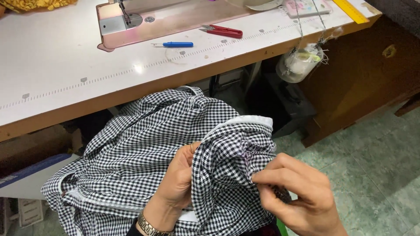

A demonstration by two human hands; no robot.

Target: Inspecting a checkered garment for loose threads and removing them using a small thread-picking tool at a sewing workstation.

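One sewing table (65, 65), white, machine bed (175, 17) idle; one checked garment (131, 161) bunched in the lap below its edge, off the machine, so handwork looks unfinished; left hand (177, 183) grips a fold; right hand (297, 196) pinches a seam; one snips (222, 30); one seam ripper (173, 44), both unused.

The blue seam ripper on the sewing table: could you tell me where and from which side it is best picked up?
Take the seam ripper by its blue handle, coming from above with the grip across it. It lies flat on the white table, the thin metal tip pointing left toward the sewing machine base, so the thicker right part is safer. Nothing touches it.
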